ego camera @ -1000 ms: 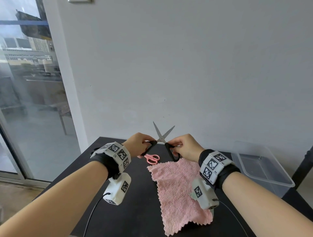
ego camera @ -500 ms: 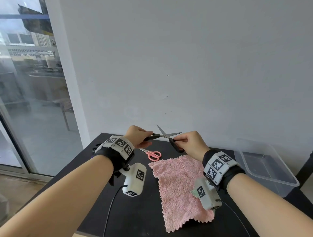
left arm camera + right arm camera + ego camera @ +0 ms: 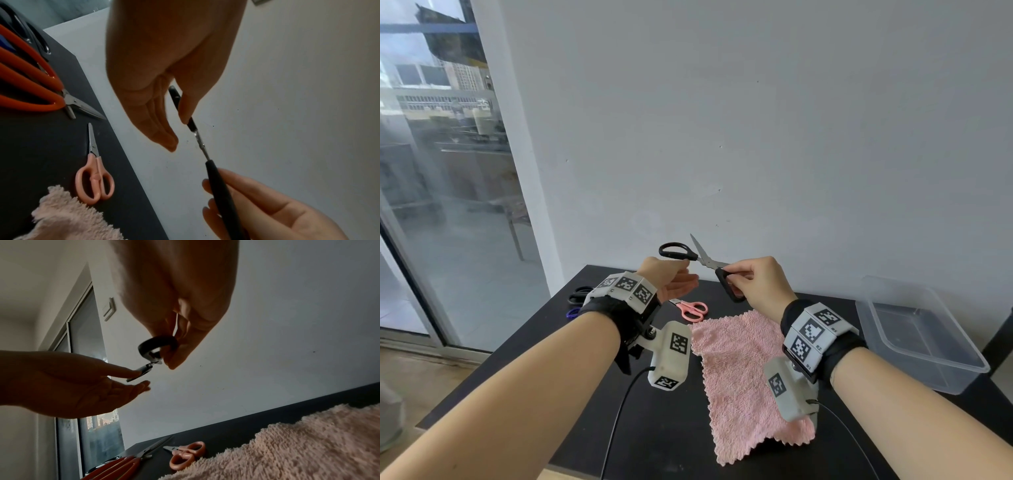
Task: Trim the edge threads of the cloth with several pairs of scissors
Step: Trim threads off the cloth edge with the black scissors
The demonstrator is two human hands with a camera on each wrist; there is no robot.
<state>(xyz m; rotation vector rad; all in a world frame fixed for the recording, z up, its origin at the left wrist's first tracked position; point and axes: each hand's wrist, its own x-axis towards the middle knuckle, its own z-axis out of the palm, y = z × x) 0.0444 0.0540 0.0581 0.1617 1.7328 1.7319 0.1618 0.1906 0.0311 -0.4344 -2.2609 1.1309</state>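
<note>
Two hands meet on one pair of black scissors [image 3: 700, 261], held in the air above the far edge of the desk [image 3: 558, 342]. The right hand [image 3: 760, 282] has its fingers [image 3: 209, 186] curled round the lower black handle loop, gripping it. The left hand [image 3: 671, 279] is palm up with its fingers [image 3: 164, 138] straight and relaxed; its thumb lies against the shank of the upper handle, while the other fingers hang just below, apart from the steel. The upper loop stands free above that hand. The blades are parted, one tip pointing up toward the wall [image 3: 756, 137].

Below the hands, the pink cloth [image 3: 743, 377] lies flat on the desk, its zigzag edge reaching the near side; neither hand touches it. Just beside its far left corner lie small pink scissors [image 3: 690, 307], blades shut. Farther left, orange scissors [image 3: 30, 91] show in the left wrist view, and black scissors [image 3: 580, 294] and a blue handle [image 3: 573, 312] sit at the desk's left edge. A clear bin [image 3: 921, 346] stands at the right, well apart from the cloth. A glass door [image 3: 431, 205] is to the left.
</note>
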